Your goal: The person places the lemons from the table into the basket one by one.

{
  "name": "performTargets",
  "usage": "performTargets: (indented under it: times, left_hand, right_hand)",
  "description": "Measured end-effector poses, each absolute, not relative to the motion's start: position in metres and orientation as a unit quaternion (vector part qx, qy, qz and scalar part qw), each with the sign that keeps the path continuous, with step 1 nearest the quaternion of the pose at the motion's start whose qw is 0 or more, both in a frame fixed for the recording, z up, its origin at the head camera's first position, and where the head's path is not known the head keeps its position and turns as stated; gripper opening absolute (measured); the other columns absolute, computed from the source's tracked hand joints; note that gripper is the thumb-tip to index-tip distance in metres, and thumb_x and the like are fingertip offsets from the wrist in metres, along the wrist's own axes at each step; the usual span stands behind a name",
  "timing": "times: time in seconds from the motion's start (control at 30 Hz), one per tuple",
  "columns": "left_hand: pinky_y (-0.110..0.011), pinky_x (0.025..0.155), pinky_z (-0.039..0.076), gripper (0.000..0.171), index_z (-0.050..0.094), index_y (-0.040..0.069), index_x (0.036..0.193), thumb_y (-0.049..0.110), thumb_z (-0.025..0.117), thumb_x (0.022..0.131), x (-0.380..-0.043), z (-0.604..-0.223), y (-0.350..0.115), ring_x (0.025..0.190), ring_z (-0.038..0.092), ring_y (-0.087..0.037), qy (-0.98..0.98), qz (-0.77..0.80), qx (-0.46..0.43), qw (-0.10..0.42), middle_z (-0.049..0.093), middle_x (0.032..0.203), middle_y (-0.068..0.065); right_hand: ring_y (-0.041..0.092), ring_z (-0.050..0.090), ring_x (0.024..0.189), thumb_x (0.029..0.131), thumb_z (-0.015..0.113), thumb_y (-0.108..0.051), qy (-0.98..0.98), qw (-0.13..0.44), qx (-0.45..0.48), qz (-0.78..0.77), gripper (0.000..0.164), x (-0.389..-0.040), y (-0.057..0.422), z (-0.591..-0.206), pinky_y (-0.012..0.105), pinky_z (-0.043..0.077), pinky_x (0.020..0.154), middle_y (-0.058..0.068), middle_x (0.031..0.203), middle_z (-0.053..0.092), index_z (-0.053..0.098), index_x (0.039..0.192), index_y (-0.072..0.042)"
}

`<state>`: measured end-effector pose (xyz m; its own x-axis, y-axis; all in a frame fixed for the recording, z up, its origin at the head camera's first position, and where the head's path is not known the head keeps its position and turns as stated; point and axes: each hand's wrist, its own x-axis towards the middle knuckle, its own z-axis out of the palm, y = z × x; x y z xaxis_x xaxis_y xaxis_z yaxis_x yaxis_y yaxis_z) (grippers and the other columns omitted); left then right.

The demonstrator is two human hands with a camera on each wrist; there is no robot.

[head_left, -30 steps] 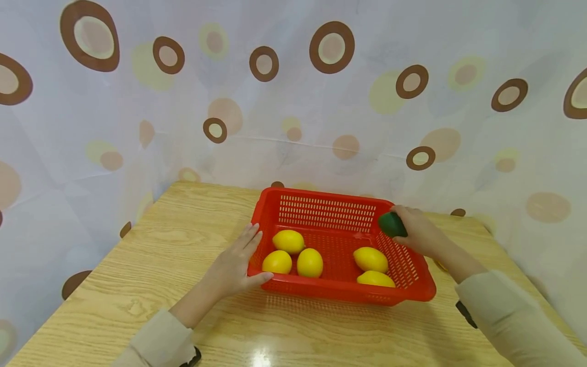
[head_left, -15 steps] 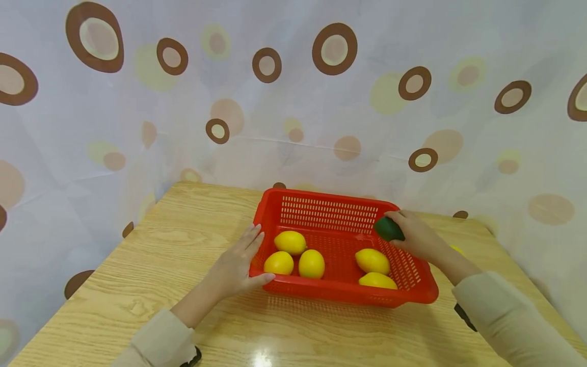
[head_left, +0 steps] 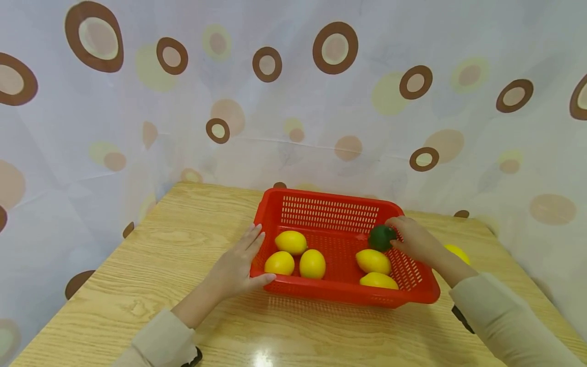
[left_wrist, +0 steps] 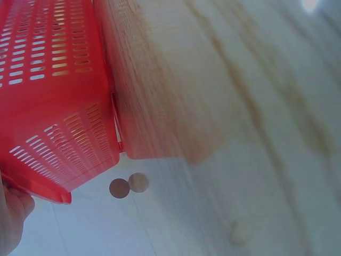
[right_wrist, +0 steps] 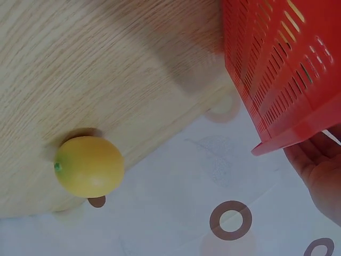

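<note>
In the head view my left hand (head_left: 233, 266) rests with straight fingers on the left end of a red plastic basket (head_left: 327, 291). My right hand (head_left: 414, 241) reaches over the basket's right end. Its thumb and fingers are spread at the right side of a dark green, avocado-like fruit (head_left: 381, 238), which lies inside the basket. Several lemons lie there too: a group at the left, including one lemon (head_left: 291, 242), and two at the right, one lemon (head_left: 373, 261) beside the green fruit. The right wrist view shows the hand (right_wrist: 321, 165) by the basket rim; its fingertips are hidden.
A yellow fruit with a green stem spot (right_wrist: 88, 166) sits on the wooden table (head_left: 192, 219) right of the basket, partly behind the right forearm in the head view. A patterned curtain (head_left: 284, 102) hangs behind the table.
My right hand has lowered the dark green fruit from the basket's right rim to inside, and its fingers have loosened from it. The left hand stays at the left end.
</note>
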<state>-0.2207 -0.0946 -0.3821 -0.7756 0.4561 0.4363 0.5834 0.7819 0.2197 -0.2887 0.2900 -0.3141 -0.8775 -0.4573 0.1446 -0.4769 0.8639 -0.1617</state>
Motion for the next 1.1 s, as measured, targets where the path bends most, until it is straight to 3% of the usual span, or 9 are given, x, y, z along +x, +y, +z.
performTargets:
  times: [0.17,0.5,0.8,1.1]
  left_hand:
    - [-0.043,0.102,0.041,0.084,0.04,-0.008,0.136,0.058,0.052,0.084,-0.221,-0.381,-0.094,0.139,0.026,-0.035,-0.927,-0.175,-0.279,0.181,0.033,0.147,-0.022]
    - [-0.043,0.1,0.043,0.081,0.04,-0.007,0.136,0.049,0.059,0.081,-0.221,-0.38,-0.092,0.139,0.027,-0.034,-0.93,-0.173,-0.272,0.175,0.033,0.148,-0.021]
    - [-0.043,0.099,0.044,0.081,0.04,-0.006,0.137,0.05,0.059,0.081,-0.221,-0.381,-0.092,0.14,0.026,-0.034,-0.93,-0.176,-0.269,0.177,0.032,0.148,-0.02]
    - [-0.043,0.1,0.044,0.087,0.039,-0.007,0.137,0.062,0.047,0.085,-0.221,-0.382,-0.093,0.14,0.026,-0.034,-0.93,-0.176,-0.272,0.177,0.032,0.148,-0.02]
  right_hand:
    - [0.038,0.058,0.094,0.078,0.067,0.001,-0.966,0.053,0.236,0.089,0.032,-0.288,0.291,-0.314,0.054,0.05,0.085,0.023,0.103,0.063,0.058,0.108,0.008]
    - [0.041,0.056,0.099,0.08,0.066,0.001,-0.969,0.068,0.217,0.093,0.031,-0.285,0.295,-0.317,0.056,0.049,0.086,0.024,0.106,0.062,0.06,0.109,0.007]
    - [0.041,0.056,0.095,0.081,0.063,0.001,-0.963,0.117,0.224,0.099,0.028,-0.287,0.309,-0.321,0.056,0.049,0.084,0.027,0.103,0.061,0.059,0.108,0.009]
    - [0.046,0.054,0.103,0.086,0.057,0.0,-0.962,0.133,0.2,0.128,0.026,-0.287,0.325,-0.326,0.059,0.046,0.087,0.03,0.109,0.06,0.059,0.109,0.011]
